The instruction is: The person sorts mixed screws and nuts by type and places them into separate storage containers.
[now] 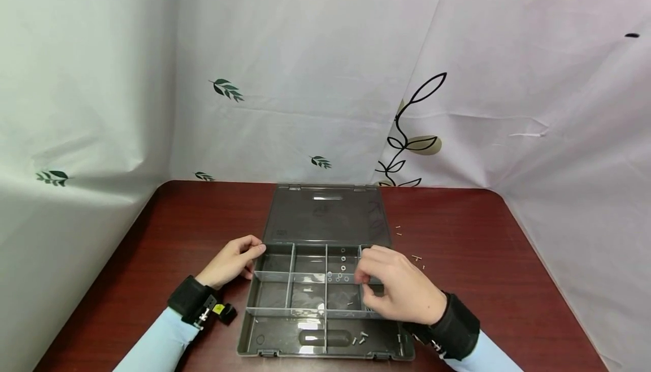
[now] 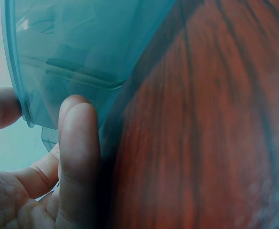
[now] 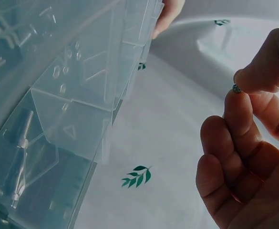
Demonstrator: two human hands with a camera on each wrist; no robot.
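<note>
A grey translucent compartment box [image 1: 290, 310] lies with its lid [image 1: 325, 213] folded back. My left hand [image 1: 231, 262] grips the box's left wall. In the left wrist view its fingers [image 2: 78, 138] lie along the outside of the wall [image 2: 91, 62], with the thumb at the rim. Over the right-hand compartments, my right hand [image 1: 399, 284] pinches a small metal screw [image 3: 236, 88] between thumb and fingertip; only its round end shows. Several washers [image 1: 343, 259] sit in the upper middle-right compartment, and short screws [image 1: 363, 338] lie in the front right one.
Several loose screws [image 1: 417, 258] lie on the red-brown table [image 1: 473, 259] right of the box. A patterned white curtain [image 1: 305, 78] hangs behind and at both sides. Wrist-worn cameras sit on black straps [image 1: 190, 299] at both wrists.
</note>
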